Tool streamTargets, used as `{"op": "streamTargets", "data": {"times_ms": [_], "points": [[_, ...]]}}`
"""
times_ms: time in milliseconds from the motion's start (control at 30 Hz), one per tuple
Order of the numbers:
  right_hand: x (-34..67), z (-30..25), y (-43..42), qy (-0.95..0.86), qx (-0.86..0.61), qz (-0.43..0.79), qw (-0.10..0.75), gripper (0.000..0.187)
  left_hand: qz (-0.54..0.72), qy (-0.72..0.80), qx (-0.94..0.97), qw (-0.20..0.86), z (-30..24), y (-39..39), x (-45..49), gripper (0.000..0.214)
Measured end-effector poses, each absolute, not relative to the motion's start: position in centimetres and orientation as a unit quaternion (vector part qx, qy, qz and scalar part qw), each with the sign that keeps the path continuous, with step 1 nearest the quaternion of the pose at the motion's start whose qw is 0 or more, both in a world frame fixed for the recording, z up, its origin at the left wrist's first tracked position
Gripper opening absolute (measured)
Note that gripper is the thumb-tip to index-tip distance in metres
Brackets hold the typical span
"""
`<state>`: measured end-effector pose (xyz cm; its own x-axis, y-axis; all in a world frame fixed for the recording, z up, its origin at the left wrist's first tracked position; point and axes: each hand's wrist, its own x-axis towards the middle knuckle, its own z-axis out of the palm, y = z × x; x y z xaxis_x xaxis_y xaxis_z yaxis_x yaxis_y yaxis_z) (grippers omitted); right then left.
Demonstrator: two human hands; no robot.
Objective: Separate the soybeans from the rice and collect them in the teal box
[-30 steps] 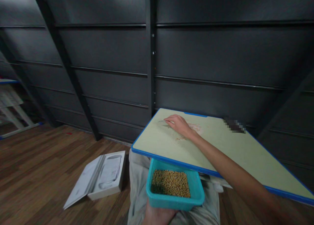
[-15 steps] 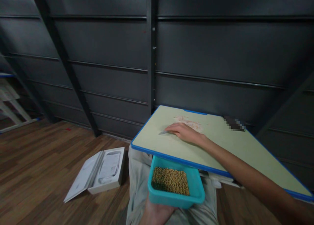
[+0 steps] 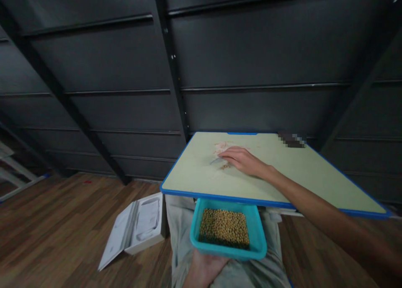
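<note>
My left hand (image 3: 205, 265) supports a turquoise plastic tub (image 3: 230, 252) from below, its fingers mostly hidden under the base. Small round tan beans (image 3: 224, 227), like soybeans, cover the tub's floor. Over the pale-green tabletop (image 3: 201, 183), my right hand (image 3: 243, 158) has its fingers pinched round a thin grey, pointed piece (image 3: 215, 160), blurred by motion; its kind cannot be made out. Beneath and beside those fingers are a few loose beans (image 3: 225, 167) and a patch of pale flakes or scraps (image 3: 222, 146).
A dark pixelated object (image 3: 292, 140) lies at the table's far right edge. On the wooden floor to the left sits an opened white box (image 3: 146, 225). A dark panelled wall (image 3: 260, 49) rises behind the table, and a white metal frame (image 3: 19, 179) stands at far left.
My right hand has shifted slightly with the grey piece, and loose beans now show by its fingers. The tub stays in my left hand at the table's near edge. The view has tilted.
</note>
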<state>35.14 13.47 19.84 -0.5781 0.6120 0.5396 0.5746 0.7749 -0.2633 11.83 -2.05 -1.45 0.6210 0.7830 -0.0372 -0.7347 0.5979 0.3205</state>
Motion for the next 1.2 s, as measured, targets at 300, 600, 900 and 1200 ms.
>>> {"op": "streamTargets", "data": {"times_ms": [300, 600, 900, 1200], "points": [[35.9, 18.2, 15.2, -0.832, -0.413, 0.031, 0.37, 0.034, 0.429, 0.178, 0.108, 0.879, 0.6, -1.7, 11.9, 0.038], [35.5, 17.3, 15.5, -0.836, -0.408, 0.067, 0.361, 0.031, 0.427, 0.174, 0.1, 0.882, 1.4, -1.8, 12.1, 0.03], [35.0, 17.1, 15.1, -0.837, -0.397, 0.1, 0.364, 0.029, 0.43, 0.186, 0.131, 0.873, 3.3, -1.9, 12.3, 0.026], [34.8, 17.3, 14.8, -0.833, -0.398, 0.119, 0.364, 0.028, 0.434, 0.175, 0.101, 0.878, 2.6, -1.8, 12.1, 0.028]]}}
